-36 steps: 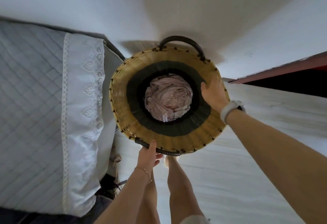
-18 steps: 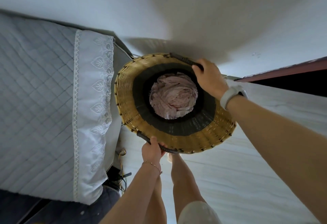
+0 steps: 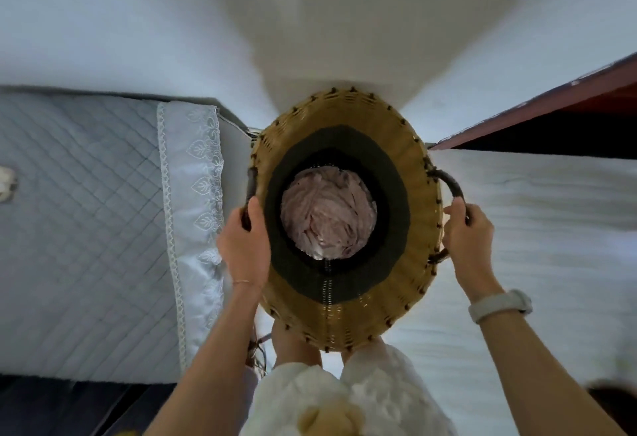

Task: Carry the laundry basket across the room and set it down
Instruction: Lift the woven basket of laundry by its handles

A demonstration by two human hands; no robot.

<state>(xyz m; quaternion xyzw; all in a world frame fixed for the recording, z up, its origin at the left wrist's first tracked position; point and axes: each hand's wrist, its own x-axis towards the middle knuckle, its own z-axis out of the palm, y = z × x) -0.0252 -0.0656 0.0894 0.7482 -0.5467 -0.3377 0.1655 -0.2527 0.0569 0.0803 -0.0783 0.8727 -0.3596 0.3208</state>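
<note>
A round woven laundry basket (image 3: 413, 173) with a tan rim and a dark inner band is seen from straight above, right in front of my legs. Crumpled pink cloth (image 3: 327, 216) lies at its bottom. My left hand (image 3: 244, 246) grips the dark handle on the basket's left side. On the opposite side, my right hand (image 3: 467, 234), with a white watch on the wrist, is closed around the dark loop handle (image 3: 451, 184). The basket's underside is hidden, so I cannot tell whether it touches the floor.
A bed with a grey quilted cover (image 3: 79, 215) and a white lace-edged sheet (image 3: 193, 194) lies close on the left. White walls meet in a corner just beyond the basket. A dark red door edge (image 3: 537, 104) runs at the right. Pale floor (image 3: 551, 228) stretches rightward.
The basket has turned, so its handles now sit left and right. My left hand moved to the left handle and my right hand to the right handle.
</note>
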